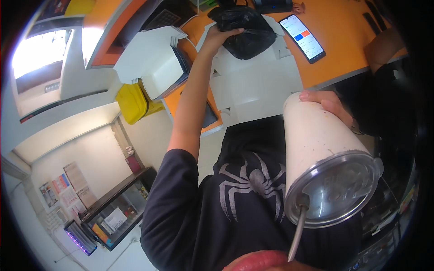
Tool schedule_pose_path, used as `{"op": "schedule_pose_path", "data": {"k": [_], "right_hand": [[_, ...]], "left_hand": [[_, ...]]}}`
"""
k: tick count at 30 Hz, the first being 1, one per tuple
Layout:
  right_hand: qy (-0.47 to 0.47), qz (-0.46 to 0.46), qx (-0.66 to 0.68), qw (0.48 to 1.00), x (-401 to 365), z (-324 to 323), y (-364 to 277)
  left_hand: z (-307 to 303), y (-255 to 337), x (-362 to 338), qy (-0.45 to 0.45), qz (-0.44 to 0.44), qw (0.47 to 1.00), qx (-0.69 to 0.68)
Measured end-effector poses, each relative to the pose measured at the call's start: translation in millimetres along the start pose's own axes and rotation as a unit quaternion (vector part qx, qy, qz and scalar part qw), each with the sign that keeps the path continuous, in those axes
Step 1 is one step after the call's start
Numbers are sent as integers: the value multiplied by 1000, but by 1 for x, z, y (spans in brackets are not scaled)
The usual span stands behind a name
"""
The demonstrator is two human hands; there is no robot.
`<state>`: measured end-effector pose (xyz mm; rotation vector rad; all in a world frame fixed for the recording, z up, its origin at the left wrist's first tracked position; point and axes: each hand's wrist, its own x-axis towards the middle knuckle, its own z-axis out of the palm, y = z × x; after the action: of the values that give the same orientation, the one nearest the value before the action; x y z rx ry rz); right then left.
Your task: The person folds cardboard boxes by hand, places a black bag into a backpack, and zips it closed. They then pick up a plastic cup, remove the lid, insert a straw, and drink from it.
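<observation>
My left hand [226, 36] grips a black plastic bag [246, 38] at the top centre, its fingers closed on the plastic. Under the bag lies an open white box [253, 86], its flaps spread. On the right, my right hand [330, 106] is wrapped round a large white tumbler [312, 135] near its base. The tumbler is tilted, its clear lid towards the camera. A metal straw [297, 232] runs from the lid to the lips at the bottom edge. What the bag holds is hidden.
A lit phone [303, 38] lies on the orange table [334, 58]. Another white box [153, 58] stands left of my forearm, near a yellow container [132, 104]. Another person's forearm [384, 47] rests at the upper right. A glass-fronted cabinet [120, 212] is at the lower left.
</observation>
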<state>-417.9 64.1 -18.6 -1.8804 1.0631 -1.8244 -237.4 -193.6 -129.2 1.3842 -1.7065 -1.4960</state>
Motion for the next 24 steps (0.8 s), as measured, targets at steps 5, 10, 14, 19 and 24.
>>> {"op": "schedule_pose_path", "data": {"k": [5,10,14,19,24], "right_hand": [[4,-10,15,1000,4,0,2],[8,-7,27,1000,1,-1,3],[5,-3,31,999,0,-3,1],[4,-5,45,999,-5,-6,4],[-5,8,50,999,-2,-8,-3]], "left_hand": [[-36,11,-31,24,-61,919,-388],[-97,33,-49,83,-15,889,-449],[-127,32,-38,169,54,884,-433],[-149,54,-21,234,127,833,-486],[-188,53,32,256,190,818,-479]]}}
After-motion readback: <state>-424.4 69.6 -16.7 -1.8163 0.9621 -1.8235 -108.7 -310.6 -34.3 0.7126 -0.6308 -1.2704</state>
